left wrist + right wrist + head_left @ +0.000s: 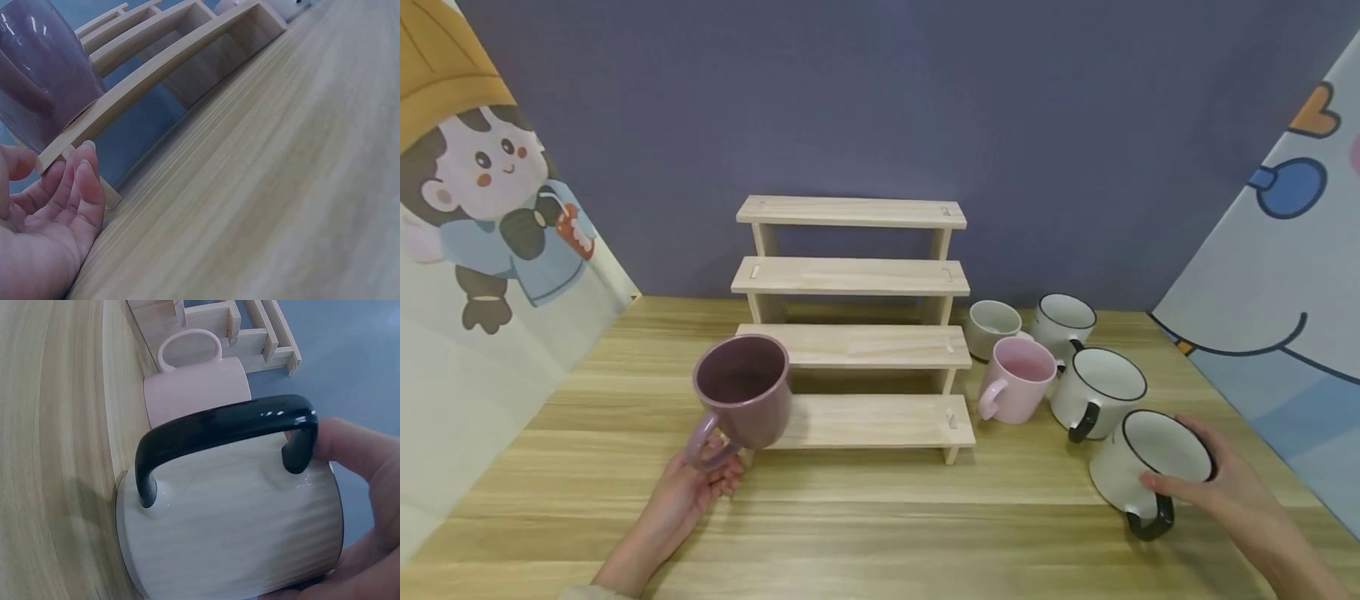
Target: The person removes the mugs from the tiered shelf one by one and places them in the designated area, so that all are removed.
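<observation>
A glossy purple mug (742, 392) sits at the left end of the lowest step of a pale wooden stepped shelf (865, 421), its handle toward the front. My left hand (696, 487) is just below it, fingers loosely curled, with fingertips right at the shelf's front corner in the left wrist view. At the right, my right hand (1225, 475) grips a white mug (1120, 467) with a black rim and black handle. The thumb lies over its rim near the handle and the other fingers are around the far side, partly hidden.
Right of the shelf stand a pink mug (1018, 382), a small pale cup (989, 327) and two more white mugs, one behind (1060, 325) and one nearer (1093, 396). All are close together on the wood-grain table (880, 542). A dark blue backdrop (865, 100) rises behind.
</observation>
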A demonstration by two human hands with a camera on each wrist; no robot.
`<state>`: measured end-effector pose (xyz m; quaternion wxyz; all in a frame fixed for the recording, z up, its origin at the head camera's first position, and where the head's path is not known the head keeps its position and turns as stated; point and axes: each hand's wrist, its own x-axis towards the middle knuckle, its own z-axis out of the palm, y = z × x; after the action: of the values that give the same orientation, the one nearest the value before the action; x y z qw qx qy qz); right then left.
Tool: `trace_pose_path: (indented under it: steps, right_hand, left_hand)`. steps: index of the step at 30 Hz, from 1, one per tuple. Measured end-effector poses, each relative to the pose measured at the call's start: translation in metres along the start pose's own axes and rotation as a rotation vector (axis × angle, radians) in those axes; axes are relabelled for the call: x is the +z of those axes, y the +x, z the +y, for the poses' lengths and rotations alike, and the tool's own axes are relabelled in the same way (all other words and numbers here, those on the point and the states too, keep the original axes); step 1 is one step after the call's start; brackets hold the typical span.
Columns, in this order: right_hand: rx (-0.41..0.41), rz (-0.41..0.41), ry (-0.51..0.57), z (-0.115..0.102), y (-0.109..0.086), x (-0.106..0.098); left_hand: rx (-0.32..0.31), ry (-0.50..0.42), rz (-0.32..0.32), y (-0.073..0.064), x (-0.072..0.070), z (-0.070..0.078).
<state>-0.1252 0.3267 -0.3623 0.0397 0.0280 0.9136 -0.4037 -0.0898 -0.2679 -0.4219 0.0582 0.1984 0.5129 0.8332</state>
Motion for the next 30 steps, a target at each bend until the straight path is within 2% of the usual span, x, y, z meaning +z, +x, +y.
trace_pose_path:
  steps: [4,17,24,26,30]
  right_hand:
    - [-0.023,0.001,0.008,0.0,0.002,-0.002]
    - [-0.014,-0.031,-0.01,-0.009,0.007,0.0]
    - [0.004,-0.078,-0.063,-0.012,0.006,-0.007]
    - [-0.025,-0.074,-0.074,-0.013,0.006,-0.008]
    - [-0.079,-0.036,-0.022,-0.018,0.005,-0.007]
  left_hand:
    - [0.0,-0.006,-0.005,0.001,0.0,-0.001]
    - [0.014,0.004,0.006,0.001,-0.001,0.0]
    - [0.007,0.01,0.01,0.001,0.0,-0.001]
    - [0.001,0.011,0.014,0.001,0.0,0.0]
    - [0.0,0.028,0.03,0.001,0.0,0.001]
